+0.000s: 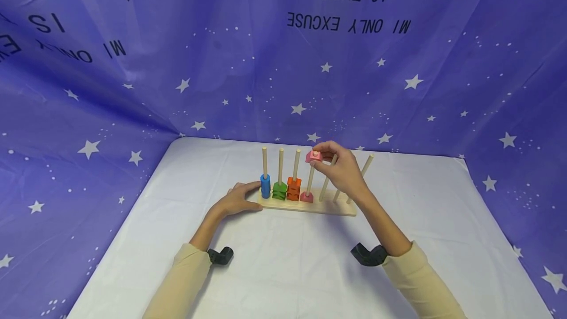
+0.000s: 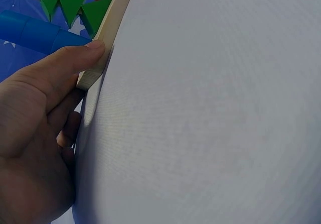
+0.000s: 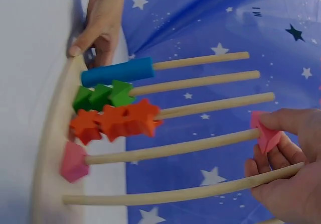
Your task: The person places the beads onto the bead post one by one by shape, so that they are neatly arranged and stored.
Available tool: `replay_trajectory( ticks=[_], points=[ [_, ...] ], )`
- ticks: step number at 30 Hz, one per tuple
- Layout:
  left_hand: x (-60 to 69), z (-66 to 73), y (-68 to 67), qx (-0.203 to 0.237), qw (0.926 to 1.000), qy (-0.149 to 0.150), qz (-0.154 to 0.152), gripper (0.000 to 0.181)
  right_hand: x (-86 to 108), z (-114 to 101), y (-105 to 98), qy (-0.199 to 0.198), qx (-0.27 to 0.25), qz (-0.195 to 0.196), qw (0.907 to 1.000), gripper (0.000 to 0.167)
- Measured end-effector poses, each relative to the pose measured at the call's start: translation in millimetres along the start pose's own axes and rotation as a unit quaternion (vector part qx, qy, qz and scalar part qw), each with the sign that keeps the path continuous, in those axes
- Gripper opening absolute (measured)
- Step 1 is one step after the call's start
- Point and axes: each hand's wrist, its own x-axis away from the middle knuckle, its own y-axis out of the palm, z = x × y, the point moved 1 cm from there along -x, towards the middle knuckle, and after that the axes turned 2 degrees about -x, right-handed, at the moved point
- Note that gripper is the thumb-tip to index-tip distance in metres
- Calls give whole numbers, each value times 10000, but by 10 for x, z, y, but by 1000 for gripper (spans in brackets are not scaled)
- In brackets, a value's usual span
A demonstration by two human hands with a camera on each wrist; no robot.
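My right hand point(image 1: 342, 169) pinches a pink block point(image 3: 269, 139) between thumb and fingers at the top of the fourth peg, whose tip shows in the block's hole. Another pink block point(image 1: 306, 197) sits at the foot of that peg. My left hand point(image 1: 236, 199) grips the left end of the wooden base point(image 1: 310, 206), its thumb on the upper face in the left wrist view. Beside that hand, blue cylinders point(image 1: 265, 187) are stacked on the first peg. Green triangular blocks point(image 1: 279, 191) and orange star blocks point(image 1: 294, 189) fill the lower parts of the second and third pegs.
Bare pegs point(image 1: 326, 186) rise on the right part of the base, close to my right hand. The stand rests on a white-covered table point(image 1: 283, 260). Behind hangs a purple star-patterned cloth point(image 1: 248, 63). A black device point(image 1: 369, 255) is worn on each wrist.
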Motion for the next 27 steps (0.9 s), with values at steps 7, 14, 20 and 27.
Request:
replay_trajectory(
  ticks=[7,14,20,27],
  points=[
    [3,2,11,31,10000,-27,-12,81,108,210,121,232,-555,394,9974,44],
    [2,14,15,16,10000,-13,-14,81,307,726,374,924,-602,510,9926,27],
    [-4,25,15,11,10000,8,-45,81,458,1075,541,1299,-300,478,9899,24],
    [1,21,12,-56,10000,4,-47,82,518,1172,596,1359,-229,523,9891,30]
  ],
)
